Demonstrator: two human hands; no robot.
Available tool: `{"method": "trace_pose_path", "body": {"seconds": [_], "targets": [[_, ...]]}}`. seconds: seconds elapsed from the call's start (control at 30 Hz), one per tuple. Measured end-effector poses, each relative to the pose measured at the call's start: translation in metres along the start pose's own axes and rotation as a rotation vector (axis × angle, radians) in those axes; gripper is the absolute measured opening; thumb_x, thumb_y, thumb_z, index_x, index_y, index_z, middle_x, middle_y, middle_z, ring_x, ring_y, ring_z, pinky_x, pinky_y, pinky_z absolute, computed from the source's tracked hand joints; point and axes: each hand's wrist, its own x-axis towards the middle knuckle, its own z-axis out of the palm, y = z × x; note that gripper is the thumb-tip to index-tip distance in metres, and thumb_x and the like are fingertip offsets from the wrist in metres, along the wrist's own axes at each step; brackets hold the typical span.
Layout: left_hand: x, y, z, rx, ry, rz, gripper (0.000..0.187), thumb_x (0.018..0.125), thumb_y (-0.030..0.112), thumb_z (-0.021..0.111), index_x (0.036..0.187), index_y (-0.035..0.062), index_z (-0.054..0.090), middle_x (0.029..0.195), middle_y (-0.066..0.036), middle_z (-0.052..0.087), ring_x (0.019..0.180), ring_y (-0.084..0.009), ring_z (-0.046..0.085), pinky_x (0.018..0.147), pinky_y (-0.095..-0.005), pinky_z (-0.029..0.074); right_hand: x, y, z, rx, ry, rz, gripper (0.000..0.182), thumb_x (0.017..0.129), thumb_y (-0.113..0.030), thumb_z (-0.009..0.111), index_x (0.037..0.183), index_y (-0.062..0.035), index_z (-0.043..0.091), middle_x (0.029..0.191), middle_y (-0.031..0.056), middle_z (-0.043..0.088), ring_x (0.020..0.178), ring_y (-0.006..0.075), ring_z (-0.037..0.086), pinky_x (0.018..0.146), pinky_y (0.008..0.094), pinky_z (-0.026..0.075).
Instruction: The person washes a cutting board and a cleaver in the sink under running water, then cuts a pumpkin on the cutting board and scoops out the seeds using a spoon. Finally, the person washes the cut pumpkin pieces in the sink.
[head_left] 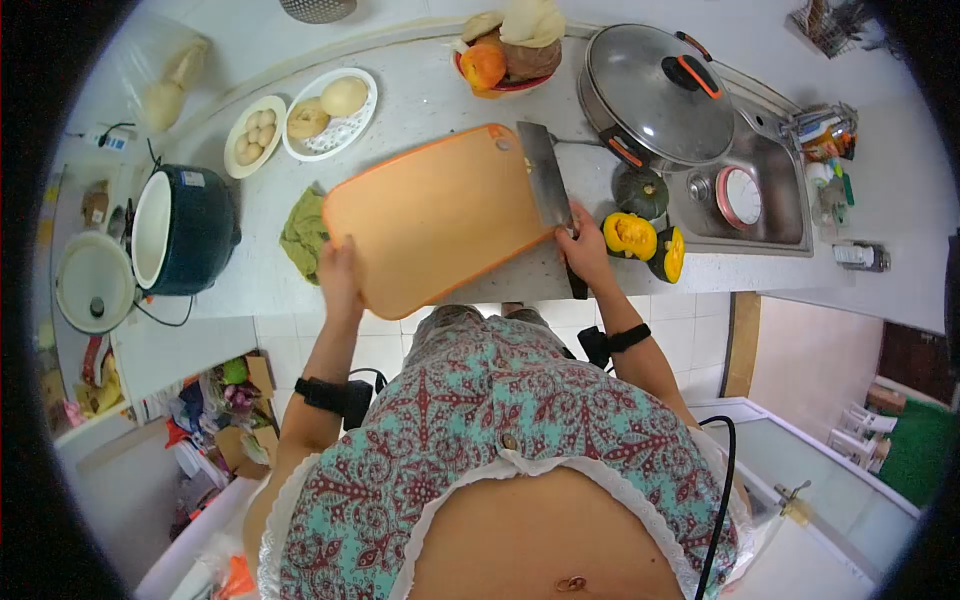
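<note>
An orange-rimmed cutting board (440, 215) is tilted at an angle over the counter's front edge. My left hand (340, 280) grips its left edge, thumb on top. At the board's right corner my right hand (587, 248) is closed, thumb at the rim. A cleaver (543, 175) lies along the board's right edge, its dark handle passing by my right hand; I cannot tell whether my fingers also hold that handle. A green cloth (303, 235) lies just left of the board. Beside my right hand sit cut pumpkin pieces (630, 235) and a dark green pumpkin (640, 192).
A large lidded pan (655, 95) stands at the back right, near the sink (790, 205). Behind the board are a fruit bowl (508, 87), a white strainer plate (362, 118) and a plate of eggs (232, 158). A dark pot (205, 230) stands on the left.
</note>
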Motion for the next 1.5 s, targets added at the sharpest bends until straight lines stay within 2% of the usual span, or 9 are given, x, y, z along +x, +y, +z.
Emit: {"method": "trace_pose_path", "body": {"seconds": [0.03, 0.2, 0.5, 0.73, 0.97, 1.1, 1.3, 1.33, 1.5], "targets": [[-0.005, 0.009, -0.008, -0.003, 0.014, 0.005, 0.02, 0.093, 0.018, 0.056, 0.102, -0.0003, 0.057, 0.094, -0.007, 0.063, 0.082, -0.0153, 0.06, 0.073, -0.03, 0.05, 0.0, 0.0, -0.002, 0.044, -0.043, -0.057, 0.048, 0.083, -0.009, 0.056, 0.127, 0.0033, 0.042, 0.063, 0.0031, 0.054, 0.048, 0.011, 0.051, 0.045, 0.0263, 0.042], [-0.036, 0.05, -0.055, 0.166, 0.236, 0.142, 0.022, 0.093, 0.024, 0.055, 0.099, 0.0028, 0.058, 0.09, -0.003, 0.061, 0.078, -0.0097, 0.055, 0.067, -0.0251, 0.045, -0.006, 0.008, -0.015, 0.095, -0.111, -0.136, 0.033, 0.083, -0.006, 0.055, 0.115, 0.0007, 0.047, 0.066, 0.0019, 0.051, 0.049, 0.0096, 0.049, 0.044, 0.0254, 0.039], [-0.049, 0.094, -0.053, -0.075, 0.117, 0.208, 0.021, 0.096, 0.019, 0.051, 0.104, 0.0003, 0.056, 0.102, -0.009, 0.062, 0.089, -0.0163, 0.06, 0.079, -0.0309, 0.05, -0.091, -0.033, -0.08, 0.217, 0.105, -0.116, 0.033, 0.085, -0.002, 0.057, 0.116, -0.0011, 0.046, 0.067, 0.0009, 0.049, 0.05, 0.0071, 0.047, 0.045, 0.0226, 0.038], [-0.054, 0.107, 0.086, -0.171, -0.207, 0.294, 0.02, 0.096, 0.019, 0.048, 0.103, 0.0004, 0.054, 0.102, -0.009, 0.061, 0.089, -0.0176, 0.061, 0.078, -0.0295, 0.051, -0.158, -0.004, -0.213, 0.288, 0.421, -0.037, 0.031, 0.085, 0.0, 0.057, 0.114, 0.0001, 0.046, 0.067, 0.0013, 0.051, 0.047, 0.0072, 0.046, 0.042, 0.0223, 0.038], [-0.126, 0.057, 0.299, -0.256, -0.27, 0.323, 0.015, 0.096, 0.018, 0.05, 0.094, 0.003, 0.054, 0.093, -0.006, 0.062, 0.083, -0.0133, 0.059, 0.075, -0.0267, 0.048, -0.168, 0.067, -0.388, 0.185, 0.501, -0.056, 0.027, 0.088, -0.01, 0.059, 0.11, 0.0013, 0.048, 0.059, 0.0013, 0.05, 0.046, 0.0095, 0.047, 0.043, 0.0246, 0.038], [-0.176, 0.016, 0.409, -0.248, -0.199, 0.321, 0.017, 0.096, 0.019, 0.052, 0.094, 0.0026, 0.053, 0.092, -0.006, 0.061, 0.083, -0.0133, 0.058, 0.075, -0.0278, 0.048, -0.145, 0.096, -0.497, 0.026, 0.442, 0.004, 0.025, 0.089, -0.019, 0.06, 0.103, 0.0002, 0.053, 0.058, 0.0031, 0.052, 0.046, 0.0112, 0.051, 0.043, 0.0274, 0.039], [-0.217, -0.037, 0.512, -0.207, -0.157, 0.292, 0.018, 0.094, 0.02, 0.054, 0.092, 0.0022, 0.056, 0.09, -0.004, 0.061, 0.081, -0.0111, 0.057, 0.073, -0.0256, 0.046, -0.059, 0.137, -0.618, -0.288, 0.128, 0.049, 0.038, 0.088, -0.026, 0.06, 0.112, 0.0019, 0.049, 0.061, 0.0071, 0.058, 0.047, 0.0157, 0.055, 0.042, 0.0308, 0.041], [-0.221, -0.04, 0.529, -0.216, -0.166, 0.243, 0.018, 0.094, 0.02, 0.054, 0.091, 0.0026, 0.056, 0.088, -0.004, 0.061, 0.079, -0.0104, 0.056, 0.072, -0.0251, 0.045, -0.042, 0.133, -0.633, -0.335, 0.062, 0.111, 0.048, 0.088, -0.027, 0.061, 0.12, 0.0038, 0.044, 0.066, 0.01, 0.062, 0.052, 0.0198, 0.06, 0.049, 0.0334, 0.046], [-0.199, -0.051, 0.596, -0.181, -0.128, 0.26, 0.018, 0.094, 0.021, 0.054, 0.089, 0.0036, 0.055, 0.083, -0.001, 0.059, 0.073, -0.0081, 0.053, 0.068, -0.0238, 0.043, 0.054, 0.147, -0.69, -0.606, 0.074, -0.044, 0.063, 0.09, -0.018, 0.058, 0.137, 0.0052, 0.023, 0.062, 0.0104, 0.059, 0.044, 0.019, 0.053, 0.043, 0.0329, 0.043]]}}
